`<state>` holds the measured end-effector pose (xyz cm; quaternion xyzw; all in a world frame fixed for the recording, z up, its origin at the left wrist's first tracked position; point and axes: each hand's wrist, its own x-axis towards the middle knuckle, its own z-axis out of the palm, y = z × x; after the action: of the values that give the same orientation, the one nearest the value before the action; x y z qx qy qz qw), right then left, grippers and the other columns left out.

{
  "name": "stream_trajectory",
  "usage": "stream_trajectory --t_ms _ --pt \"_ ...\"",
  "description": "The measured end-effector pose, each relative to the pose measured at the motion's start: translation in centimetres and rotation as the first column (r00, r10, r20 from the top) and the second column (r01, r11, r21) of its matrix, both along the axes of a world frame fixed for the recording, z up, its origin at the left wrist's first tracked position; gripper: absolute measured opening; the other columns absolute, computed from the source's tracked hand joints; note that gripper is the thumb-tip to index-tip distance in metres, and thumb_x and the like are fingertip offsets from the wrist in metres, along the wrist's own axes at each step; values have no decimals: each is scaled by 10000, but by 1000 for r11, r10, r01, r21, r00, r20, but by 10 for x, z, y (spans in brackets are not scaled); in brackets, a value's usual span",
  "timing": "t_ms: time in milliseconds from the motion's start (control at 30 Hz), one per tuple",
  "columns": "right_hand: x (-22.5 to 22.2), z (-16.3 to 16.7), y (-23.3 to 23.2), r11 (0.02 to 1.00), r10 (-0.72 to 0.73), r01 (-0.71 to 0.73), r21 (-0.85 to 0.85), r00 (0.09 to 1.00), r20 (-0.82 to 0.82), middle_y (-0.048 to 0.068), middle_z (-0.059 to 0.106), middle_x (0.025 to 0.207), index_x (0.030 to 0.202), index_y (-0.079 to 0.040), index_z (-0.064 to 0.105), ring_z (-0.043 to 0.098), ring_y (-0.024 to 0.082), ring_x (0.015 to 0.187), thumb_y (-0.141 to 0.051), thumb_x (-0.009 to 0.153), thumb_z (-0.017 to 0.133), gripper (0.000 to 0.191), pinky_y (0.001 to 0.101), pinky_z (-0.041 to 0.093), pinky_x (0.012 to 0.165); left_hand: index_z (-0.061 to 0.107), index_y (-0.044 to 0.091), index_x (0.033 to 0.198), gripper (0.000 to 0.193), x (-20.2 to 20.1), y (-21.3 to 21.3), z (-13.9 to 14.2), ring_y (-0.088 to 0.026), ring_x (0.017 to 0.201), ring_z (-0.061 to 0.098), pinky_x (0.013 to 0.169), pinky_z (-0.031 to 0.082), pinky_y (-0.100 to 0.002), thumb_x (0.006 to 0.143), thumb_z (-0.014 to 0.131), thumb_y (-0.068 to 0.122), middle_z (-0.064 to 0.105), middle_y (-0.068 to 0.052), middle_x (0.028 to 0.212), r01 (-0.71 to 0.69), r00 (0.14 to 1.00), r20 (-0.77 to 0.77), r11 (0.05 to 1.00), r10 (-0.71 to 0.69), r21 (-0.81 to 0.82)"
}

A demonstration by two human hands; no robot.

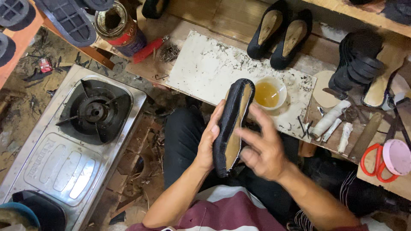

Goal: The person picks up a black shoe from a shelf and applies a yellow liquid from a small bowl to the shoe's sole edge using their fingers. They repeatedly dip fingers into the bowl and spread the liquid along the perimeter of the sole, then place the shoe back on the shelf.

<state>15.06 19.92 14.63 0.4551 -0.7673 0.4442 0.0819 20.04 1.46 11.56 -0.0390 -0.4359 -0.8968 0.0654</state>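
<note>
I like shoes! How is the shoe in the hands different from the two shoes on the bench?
The held black shoe is single and tilted on edge, gripped by the left hand; the black shoe pair lies flat, untouched, side by side. The right hand touches only the held one. All have tan insides.

The white board on the table is mostly bare on its left and middle part, so a hand can pass there. At its right end the bowl of glue stands in the way, just beside the tip of the shoe. Behind the board, two black shoes block the way. Right of the bowl, rolls, scissors and stacked soles crowd the table. On the left, the gas stove fills the floor.
</note>
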Motion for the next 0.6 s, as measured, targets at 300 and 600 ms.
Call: stream_trajectory --t_ms 300,600 --pt "13 -10 -11 997 -42 50 56 990 -137 203 179 1701 1366 -128 686 130 447 1613 -430 1085 496 454 587 155 1323 295 -72 1603 756 -4 2 -3 -272 1629 192 1328 170 -412 1024 424 396 181 -159 1748 -46 997 -63 993 40 -105" --pt "-4 6 -11 997 -75 81 15 966 -247 176 300 1634 1234 -132 756 237 418 1569 -383 1051 559 369 556 204 1324 331 -69 1586 701 -8 3 -7 -266 1621 200 1319 172 -402 1043 418 366 211 -163 1738 -30 999 -17 996 29 -87"
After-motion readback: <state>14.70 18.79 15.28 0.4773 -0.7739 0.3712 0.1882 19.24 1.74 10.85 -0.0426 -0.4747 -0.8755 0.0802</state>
